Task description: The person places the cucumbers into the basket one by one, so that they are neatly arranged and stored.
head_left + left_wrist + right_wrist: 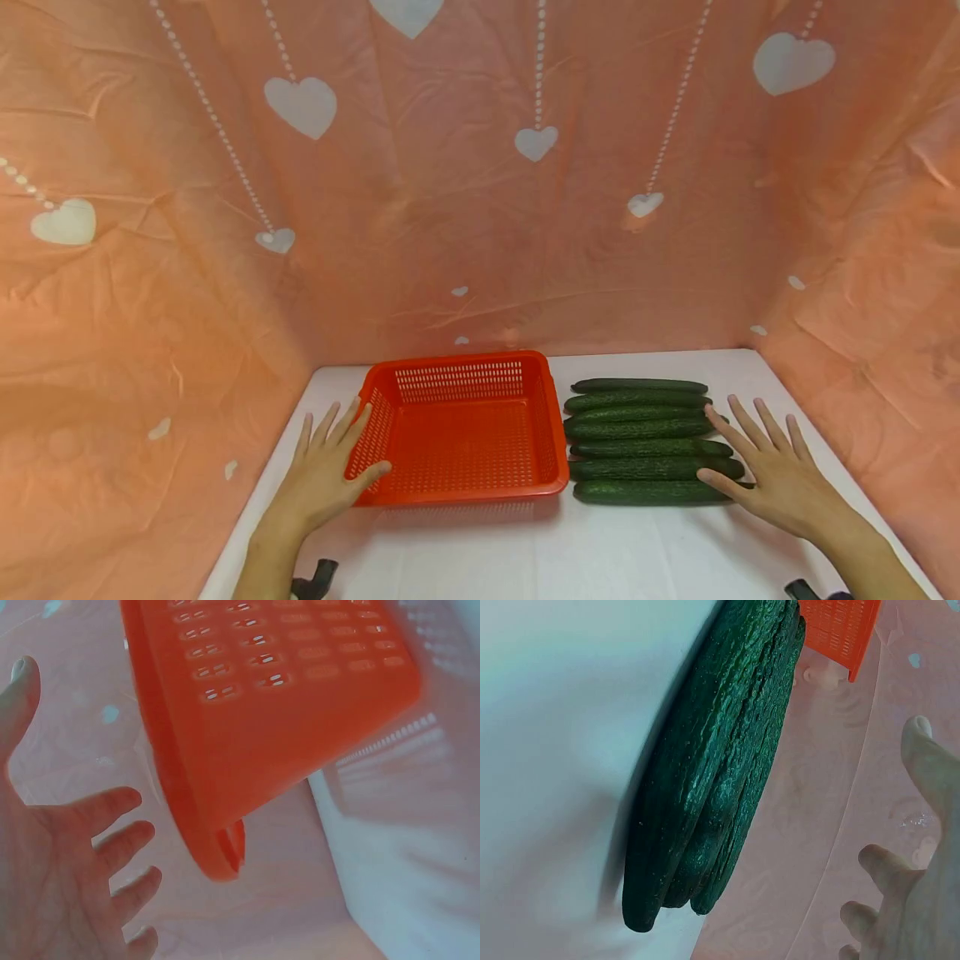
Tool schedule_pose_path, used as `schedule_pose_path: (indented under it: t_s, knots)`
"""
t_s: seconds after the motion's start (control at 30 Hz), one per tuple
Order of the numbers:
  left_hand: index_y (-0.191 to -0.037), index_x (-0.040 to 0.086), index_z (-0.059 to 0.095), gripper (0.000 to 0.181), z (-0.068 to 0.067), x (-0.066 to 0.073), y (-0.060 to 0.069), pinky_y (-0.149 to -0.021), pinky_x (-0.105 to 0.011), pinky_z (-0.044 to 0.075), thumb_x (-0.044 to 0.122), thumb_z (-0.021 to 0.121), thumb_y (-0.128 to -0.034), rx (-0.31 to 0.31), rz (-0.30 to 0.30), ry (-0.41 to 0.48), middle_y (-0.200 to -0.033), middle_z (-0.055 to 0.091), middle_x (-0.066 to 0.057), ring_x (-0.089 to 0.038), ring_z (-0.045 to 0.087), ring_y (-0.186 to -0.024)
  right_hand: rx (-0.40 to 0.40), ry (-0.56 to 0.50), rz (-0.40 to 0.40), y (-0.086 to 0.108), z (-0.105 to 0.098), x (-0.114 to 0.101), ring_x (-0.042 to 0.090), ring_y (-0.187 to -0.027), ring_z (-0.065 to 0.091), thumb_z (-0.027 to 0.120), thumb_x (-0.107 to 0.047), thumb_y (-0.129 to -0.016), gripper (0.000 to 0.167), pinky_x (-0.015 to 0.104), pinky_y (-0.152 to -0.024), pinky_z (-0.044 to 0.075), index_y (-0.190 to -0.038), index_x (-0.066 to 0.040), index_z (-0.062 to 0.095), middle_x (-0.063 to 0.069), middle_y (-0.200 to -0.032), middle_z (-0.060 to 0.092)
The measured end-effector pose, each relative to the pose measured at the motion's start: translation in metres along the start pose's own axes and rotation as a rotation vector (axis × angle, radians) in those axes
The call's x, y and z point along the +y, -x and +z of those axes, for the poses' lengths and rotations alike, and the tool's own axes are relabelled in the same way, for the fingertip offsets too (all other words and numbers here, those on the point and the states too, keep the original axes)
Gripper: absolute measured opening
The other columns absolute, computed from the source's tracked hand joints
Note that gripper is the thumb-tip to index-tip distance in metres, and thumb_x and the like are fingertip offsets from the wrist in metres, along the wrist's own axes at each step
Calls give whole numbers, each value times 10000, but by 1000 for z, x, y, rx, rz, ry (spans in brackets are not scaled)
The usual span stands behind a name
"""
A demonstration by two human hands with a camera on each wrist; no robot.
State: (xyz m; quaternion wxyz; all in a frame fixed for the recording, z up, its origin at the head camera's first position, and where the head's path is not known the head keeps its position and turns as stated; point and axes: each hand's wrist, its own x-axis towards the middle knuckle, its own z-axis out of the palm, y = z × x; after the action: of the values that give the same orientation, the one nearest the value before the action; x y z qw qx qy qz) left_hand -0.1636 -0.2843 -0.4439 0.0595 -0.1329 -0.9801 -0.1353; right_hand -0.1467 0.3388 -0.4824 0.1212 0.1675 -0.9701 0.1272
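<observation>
An orange-red plastic basket (465,492) with slotted walls sits on the white table, and nothing lies inside it. My left hand (322,467) is spread over the basket's left side; in the left wrist view the fingers of that hand (67,877) are apart from the basket's rim (180,795). To the right of the basket, several dark green cucumbers (645,470) lie side by side in a stack of rows. My right hand (780,475) hovers with fingers spread at their right ends. The right wrist view shows the cucumbers (697,780) with a gap between them and the hand (915,900).
A white cloth (600,550) covers the table. Orange fabric walls (480,250) with white hearts stand behind it and on both sides. Dark wrist-mounted pieces (315,578) show by both wrists at the lower edge.
</observation>
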Motion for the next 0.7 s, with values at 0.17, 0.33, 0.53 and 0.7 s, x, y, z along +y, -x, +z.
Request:
schedule_pose_path:
  t_s: [0.17, 0.33, 0.53, 0.7]
  knots:
    - [-1690, 45, 310, 954, 2, -1, 2, -1296, -553, -189, 633, 620, -1006, 4, -8, 22, -1771, 215, -194, -480, 111, -1628, -1, -8, -12, -1, 1, 1, 290, -1648, -191, 736, -522, -981, 1020, 564, -1263, -249, -1749, -310, 99, 113, -1811, 16]
    - [-1694, 38, 290, 970, 5, -3, 3, -1298, -539, -189, 640, 615, -1006, -2, -13, 43, -1774, 201, -197, -480, 105, -1630, 25, -26, -67, -1, 6, 3, 202, -1650, -172, 801, -497, -936, 1060, 521, -1286, -222, -1747, -283, 153, 57, -1814, 30]
    - [-1690, 16, 283, 972, 10, -8, 2, -1316, -584, -111, 616, 631, -1009, 3, -12, 62, -1776, 191, -201, -473, 108, -1632, 7, -129, -96, -2, 10, 6, 390, -1655, 84, 894, -448, -854, 1072, 692, -1284, 107, -1720, -254, 292, 84, -1797, 179]
    - [-1697, 10, 252, 995, 16, -12, 4, -1317, -621, -52, 596, 655, -1001, -14, -14, 87, -1786, 138, -204, -469, 85, -1636, -7, -180, -103, -2, 14, 7, 521, -1344, 470, 959, -434, -774, 1057, 735, -911, 480, -1667, -254, 422, 220, -1582, 486]
